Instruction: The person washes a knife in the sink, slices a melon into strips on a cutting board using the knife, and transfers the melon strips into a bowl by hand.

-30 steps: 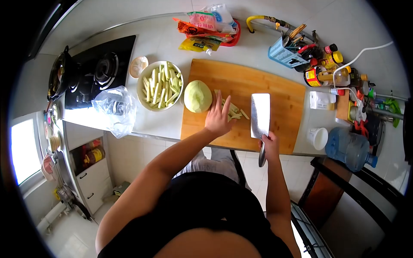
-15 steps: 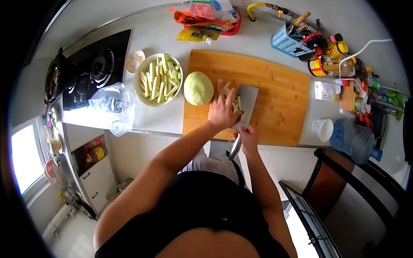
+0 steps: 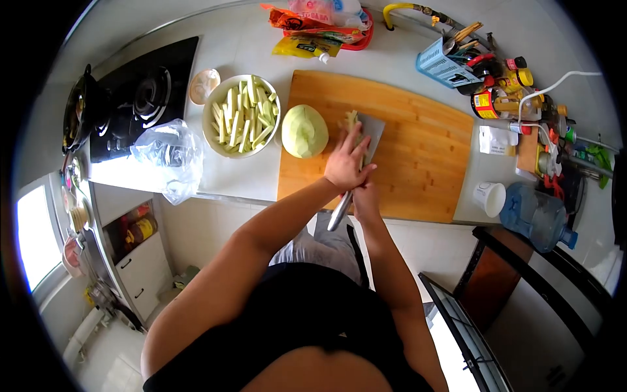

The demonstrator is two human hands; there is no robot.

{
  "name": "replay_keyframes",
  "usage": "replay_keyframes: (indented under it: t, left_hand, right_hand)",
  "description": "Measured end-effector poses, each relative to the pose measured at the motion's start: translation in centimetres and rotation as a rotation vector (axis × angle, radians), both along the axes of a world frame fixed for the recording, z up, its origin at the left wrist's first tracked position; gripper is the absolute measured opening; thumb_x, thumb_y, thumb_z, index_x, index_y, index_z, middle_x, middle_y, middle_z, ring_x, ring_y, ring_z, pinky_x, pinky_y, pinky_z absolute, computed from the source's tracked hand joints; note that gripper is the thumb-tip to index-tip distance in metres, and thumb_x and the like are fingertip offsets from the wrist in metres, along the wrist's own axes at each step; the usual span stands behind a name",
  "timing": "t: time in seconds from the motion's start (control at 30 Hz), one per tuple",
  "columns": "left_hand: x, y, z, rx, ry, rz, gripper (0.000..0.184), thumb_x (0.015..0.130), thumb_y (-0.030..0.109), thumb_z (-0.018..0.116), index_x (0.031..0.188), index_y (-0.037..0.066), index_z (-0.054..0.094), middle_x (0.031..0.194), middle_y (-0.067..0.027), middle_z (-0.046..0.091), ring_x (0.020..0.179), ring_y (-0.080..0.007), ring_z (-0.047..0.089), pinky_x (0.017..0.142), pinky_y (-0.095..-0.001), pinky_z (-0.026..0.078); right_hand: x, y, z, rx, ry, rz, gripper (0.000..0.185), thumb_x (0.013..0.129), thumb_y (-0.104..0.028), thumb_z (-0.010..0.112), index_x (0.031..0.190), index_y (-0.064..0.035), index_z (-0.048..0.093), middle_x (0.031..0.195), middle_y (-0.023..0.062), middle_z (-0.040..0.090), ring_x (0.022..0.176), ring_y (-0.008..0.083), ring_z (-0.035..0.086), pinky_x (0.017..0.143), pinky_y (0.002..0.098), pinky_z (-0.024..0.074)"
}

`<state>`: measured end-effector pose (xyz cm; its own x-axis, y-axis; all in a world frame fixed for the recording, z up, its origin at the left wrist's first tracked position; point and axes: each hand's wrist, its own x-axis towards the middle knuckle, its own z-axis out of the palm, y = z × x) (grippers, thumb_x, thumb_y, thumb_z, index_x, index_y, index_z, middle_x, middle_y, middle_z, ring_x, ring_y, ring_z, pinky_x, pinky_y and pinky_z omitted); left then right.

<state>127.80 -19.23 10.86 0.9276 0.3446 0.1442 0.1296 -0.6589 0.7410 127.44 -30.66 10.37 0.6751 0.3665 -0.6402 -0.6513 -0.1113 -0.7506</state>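
Note:
My right hand point(image 3: 367, 198) is closed around the handle of a cleaver point(image 3: 374, 129), whose broad blade lies low over the wooden cutting board point(image 3: 418, 153). Over the blade, my left hand point(image 3: 346, 164) has its fingers spread and touches cut pale green vegetable sticks point(image 3: 352, 120), partly hidden and blurred under the fingers. Both hands meet near the base of the blade. Left of them on the board sits a large, round, peeled pale green vegetable point(image 3: 304, 131) with a cut face. A white bowl point(image 3: 212, 142) heaped with similar sticks stands beside the board's left edge.
A small dish point(image 3: 204, 86), a clear plastic bag point(image 3: 171, 157) and a black stove point(image 3: 137, 104) are on the left. Seasoning packets point(image 3: 313, 29) lie at the back. Right of the board are a utensil basket point(image 3: 444, 64), bottles, a white cup point(image 3: 488, 198) and a water jug point(image 3: 532, 215).
My left hand has shifted right, over the blade and sticks, closer to my right hand. The cleaver has moved slightly left, its handle swinging left. The camera view has shifted a little.

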Motion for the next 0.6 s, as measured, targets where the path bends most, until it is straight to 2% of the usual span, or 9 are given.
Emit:
replay_keyframes:
  t: [0.1, 0.2, 0.23, 0.27, 0.33, 0.43, 0.53, 0.57, 0.6]
  left_hand:
    - [0.4, -0.3, -0.5, -0.015, -0.053, -0.075, 0.054, 0.074, 0.023, 0.07, 0.124, 0.009, 0.054, 0.145, -0.0168, 0.03, 0.13, -0.044, 0.03, 0.103, -0.0448, 0.036]
    - [0.2, -1.0, 0.5, 0.092, -0.009, -0.101, 0.054, 0.074, 0.025, 0.069, 0.124, 0.012, 0.055, 0.146, -0.0163, 0.028, 0.131, -0.0434, 0.03, 0.103, -0.0451, 0.036]
    - [0.2, -1.1, 0.7, 0.101, 0.034, -0.098, 0.055, 0.074, 0.031, 0.069, 0.125, 0.016, 0.055, 0.147, -0.0194, 0.024, 0.132, -0.0449, 0.027, 0.105, -0.0499, 0.031]
    - [0.3, -1.1, 0.8, 0.096, 0.034, -0.097, 0.055, 0.074, 0.031, 0.069, 0.125, 0.016, 0.055, 0.147, -0.0194, 0.024, 0.132, -0.0449, 0.027, 0.105, -0.0499, 0.031]
    - [0.6, -0.2, 1.9, 0.219, 0.086, -0.061, 0.06, 0.071, 0.04, 0.068, 0.124, 0.016, 0.055, 0.147, -0.024, 0.019, 0.133, -0.0475, 0.021, 0.104, -0.0592, 0.023]
    - [1.8, 1.2, 1.2, 0.165, 0.072, -0.031, 0.064, 0.069, 0.044, 0.069, 0.126, 0.018, 0.054, 0.145, -0.0275, 0.02, 0.131, -0.0495, 0.022, 0.104, -0.063, 0.018]
    - [2.3, 1.9, -0.2, 0.12, 0.004, -0.066, 0.059, 0.074, 0.033, 0.07, 0.127, 0.013, 0.053, 0.145, -0.0271, 0.02, 0.13, -0.0495, 0.025, 0.106, -0.0547, 0.024]
    - [2.2, 1.8, -0.6, 0.121, 0.005, -0.067, 0.059, 0.074, 0.033, 0.07, 0.127, 0.013, 0.053, 0.145, -0.0271, 0.02, 0.13, -0.0495, 0.025, 0.106, -0.0547, 0.024]
    - [2.1, 1.7, -0.8, 0.021, -0.039, -0.052, 0.058, 0.074, 0.029, 0.07, 0.126, 0.01, 0.053, 0.144, -0.0268, 0.024, 0.129, -0.0477, 0.028, 0.106, -0.0513, 0.027]
  right_hand:
    - [0.3, 0.5, 0.8, 0.047, 0.042, -0.099, 0.008, 0.086, 0.0, 0.049, 0.092, 0.0007, 0.054, 0.069, 0.0072, 0.056, 0.052, 0.0136, 0.055, 0.044, 0.026, 0.0428]
    - [-0.3, -0.6, 0.8, 0.071, 0.068, -0.174, 0.006, 0.086, 0.0, 0.051, 0.091, 0.0002, 0.054, 0.068, 0.0066, 0.056, 0.052, 0.0138, 0.055, 0.046, 0.0262, 0.0442]
    - [-0.5, -0.8, 0.5, 0.078, 0.06, -0.22, 0.004, 0.087, -0.003, 0.053, 0.089, -0.0001, 0.054, 0.068, 0.0065, 0.056, 0.053, 0.0146, 0.055, 0.049, 0.0262, 0.0453]
    - [-0.6, -1.1, 0.2, 0.073, 0.06, -0.219, 0.004, 0.087, -0.003, 0.053, 0.089, -0.0001, 0.054, 0.068, 0.0065, 0.056, 0.053, 0.0146, 0.055, 0.049, 0.0262, 0.0453]
    - [-0.4, -1.1, 0.3, 0.085, 0.08, -0.174, 0.007, 0.089, -0.007, 0.056, 0.09, 0.0001, 0.054, 0.069, 0.0072, 0.057, 0.054, 0.0155, 0.055, 0.051, 0.0269, 0.0457]
    - [0.4, 0.0, 0.0, -0.024, 0.098, -0.152, 0.011, 0.09, -0.01, 0.055, 0.093, 0.0009, 0.053, 0.07, 0.0076, 0.057, 0.055, 0.0159, 0.055, 0.051, 0.0276, 0.0451]
    - [1.6, 1.0, -0.6, 0.041, 0.13, -0.102, 0.011, 0.092, -0.01, 0.054, 0.096, 0.0002, 0.052, 0.069, 0.0076, 0.057, 0.055, 0.0161, 0.056, 0.051, 0.0277, 0.045]
    - [1.8, 0.9, -0.5, 0.042, 0.131, -0.102, 0.011, 0.092, -0.01, 0.054, 0.096, 0.0002, 0.052, 0.069, 0.0076, 0.057, 0.055, 0.0161, 0.056, 0.051, 0.0277, 0.045]
    - [1.9, 0.8, -0.5, 0.099, 0.083, -0.041, 0.01, 0.092, -0.009, 0.053, 0.098, -0.0006, 0.052, 0.069, 0.0069, 0.057, 0.053, 0.0151, 0.055, 0.049, 0.0271, 0.0449]
